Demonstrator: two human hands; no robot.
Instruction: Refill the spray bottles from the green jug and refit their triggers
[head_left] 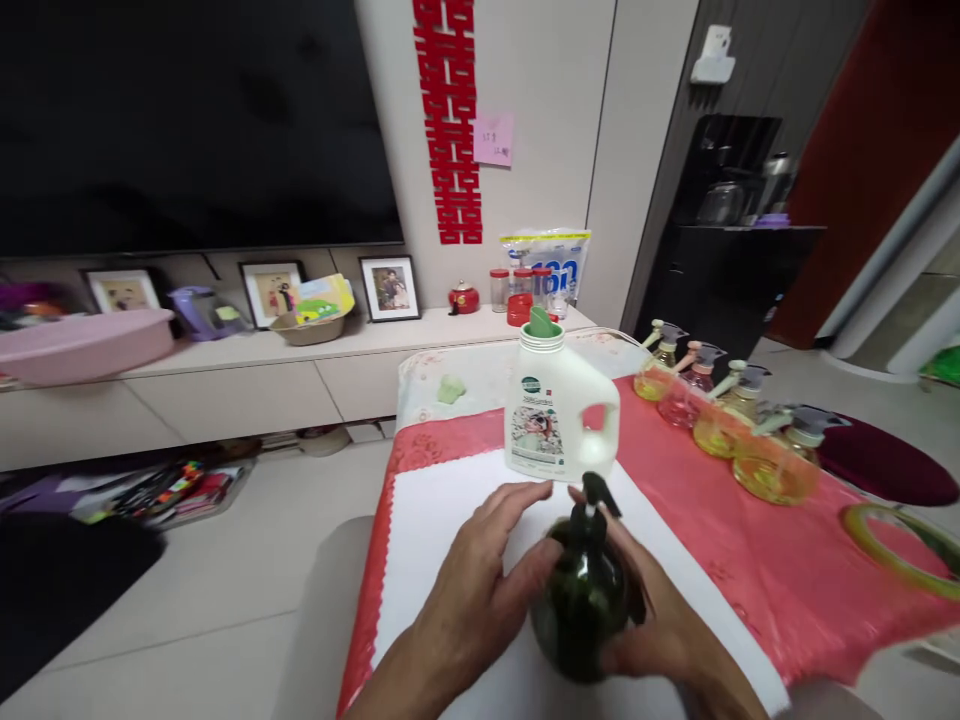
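A dark green pump bottle with a black pump head stands over the white sheet, close in front of me. My right hand wraps its right side, thumb low on the front and fingers partly hidden behind the pump. On the other side, my left hand has its fingers stretched out and its thumb at the bottle's shoulder. Just beyond stands a white detergent jug with a side handle; a green piece sits in its uncapped mouth.
Several clear pump bottles with yellow or pink liquid line the red tablecloth at right. A tape roll lies near the right edge. A pale green object rests behind. A low cabinet runs along the wall.
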